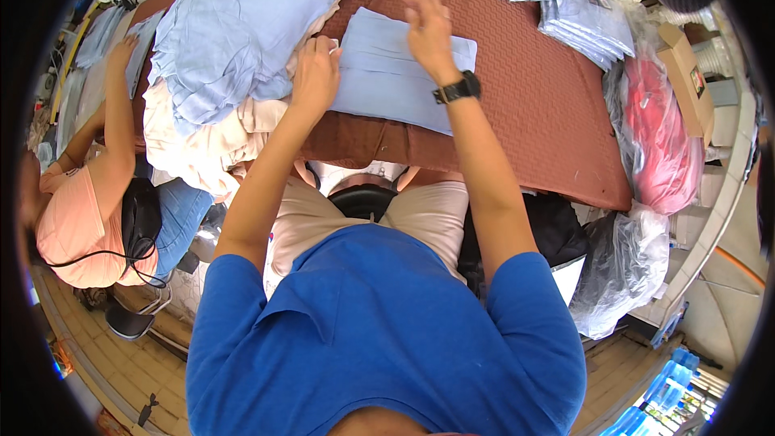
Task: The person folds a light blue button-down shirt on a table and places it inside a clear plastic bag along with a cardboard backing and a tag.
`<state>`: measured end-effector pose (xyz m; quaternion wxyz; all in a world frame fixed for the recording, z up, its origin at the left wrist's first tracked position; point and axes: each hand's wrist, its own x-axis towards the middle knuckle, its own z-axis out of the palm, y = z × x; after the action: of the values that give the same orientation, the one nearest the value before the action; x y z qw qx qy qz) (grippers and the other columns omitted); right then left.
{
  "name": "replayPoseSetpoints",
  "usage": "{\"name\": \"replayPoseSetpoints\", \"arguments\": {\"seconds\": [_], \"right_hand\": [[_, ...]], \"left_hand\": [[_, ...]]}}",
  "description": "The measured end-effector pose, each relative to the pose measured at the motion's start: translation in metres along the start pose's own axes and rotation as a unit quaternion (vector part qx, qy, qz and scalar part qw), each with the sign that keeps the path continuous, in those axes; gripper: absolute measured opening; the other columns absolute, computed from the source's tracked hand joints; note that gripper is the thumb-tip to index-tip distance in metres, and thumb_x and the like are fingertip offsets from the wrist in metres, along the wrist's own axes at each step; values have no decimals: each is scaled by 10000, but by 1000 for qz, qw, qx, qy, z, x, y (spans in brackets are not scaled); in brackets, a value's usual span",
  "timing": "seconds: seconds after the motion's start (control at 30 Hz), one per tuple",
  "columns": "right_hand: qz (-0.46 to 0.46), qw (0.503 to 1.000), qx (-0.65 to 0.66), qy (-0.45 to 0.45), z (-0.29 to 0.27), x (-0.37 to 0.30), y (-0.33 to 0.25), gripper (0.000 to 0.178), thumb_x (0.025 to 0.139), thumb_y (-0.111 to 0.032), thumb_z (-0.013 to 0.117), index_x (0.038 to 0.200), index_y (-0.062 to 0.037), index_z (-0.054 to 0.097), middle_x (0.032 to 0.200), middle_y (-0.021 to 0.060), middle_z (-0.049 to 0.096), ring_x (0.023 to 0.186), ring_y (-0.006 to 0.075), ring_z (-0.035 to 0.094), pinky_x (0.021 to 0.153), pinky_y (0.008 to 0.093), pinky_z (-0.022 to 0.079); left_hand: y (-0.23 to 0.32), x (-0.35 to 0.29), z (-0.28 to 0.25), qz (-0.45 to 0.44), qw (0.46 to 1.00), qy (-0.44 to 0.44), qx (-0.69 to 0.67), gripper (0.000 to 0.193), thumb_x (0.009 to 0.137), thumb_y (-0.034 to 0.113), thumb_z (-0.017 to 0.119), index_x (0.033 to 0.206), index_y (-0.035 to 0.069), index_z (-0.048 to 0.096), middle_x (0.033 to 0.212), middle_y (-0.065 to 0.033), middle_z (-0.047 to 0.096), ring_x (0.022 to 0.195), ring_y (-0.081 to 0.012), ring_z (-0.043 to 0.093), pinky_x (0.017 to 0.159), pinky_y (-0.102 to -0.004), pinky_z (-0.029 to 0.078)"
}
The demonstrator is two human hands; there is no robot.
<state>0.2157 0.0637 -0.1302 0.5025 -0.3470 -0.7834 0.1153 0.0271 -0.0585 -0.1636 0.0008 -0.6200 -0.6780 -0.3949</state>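
A light blue garment (379,81) lies folded into a flat rectangle on the brown table in front of me. My left hand (316,74) is at its left edge, fingers curled together, with a small white bit showing by the fingertips; what it is I cannot make out. Over the far right part of the folded cloth is my right hand (429,36), wearing a black wristwatch (457,89). Its fingers are bent and slightly apart, and nothing shows in them. To the left, a loose heap of light blue shirts (242,28) rests on cream cloth (210,133).
The brown textured table cover (541,105) extends to the right. Bagged folded blue shirts (585,24) are stacked at the far right, near a red bundle in clear plastic (658,129) and a cardboard box (686,81). Another person in a peach shirt (85,226) works at the left.
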Motion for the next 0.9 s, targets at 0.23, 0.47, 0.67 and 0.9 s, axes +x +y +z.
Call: {"name": "replayPoseSetpoints", "arguments": {"seconds": [0.23,0.47,0.67,0.9], "right_hand": [[-9,977,-129,-167,-67,-69,4,364,903,-163,650,1256,-77,628,1330,137,590,1264,372,492,1068,505,380],[-34,948,-253,-188,-54,-108,-3,576,950,-407,596,1436,-110,507,1524,128,443,1417,369,363,1178,558,224],[70,984,-80,-145,-68,-75,8,467,971,-314,573,1384,-95,555,1480,133,493,1389,372,406,1156,559,278],[66,970,-193,-136,-60,-106,35,418,979,-272,553,1361,-103,578,1461,119,517,1393,376,405,1150,582,286]], "left_hand": [[10,29,28,-163,985,-55,-21,283,897,156,695,1047,-22,535,1068,-266,637,992,-461,620,829,-517,489],[-7,17,45,-14,998,44,38,250,819,-8,698,1020,13,551,920,-196,597,952,-409,593,843,-488,487],[30,25,60,142,985,-13,-96,190,824,-22,679,991,53,625,997,-107,585,1019,-330,568,858,-442,478],[23,3,73,180,976,-123,25,420,974,336,571,1378,221,552,1437,-44,491,1353,-314,414,1110,-545,310]]}}
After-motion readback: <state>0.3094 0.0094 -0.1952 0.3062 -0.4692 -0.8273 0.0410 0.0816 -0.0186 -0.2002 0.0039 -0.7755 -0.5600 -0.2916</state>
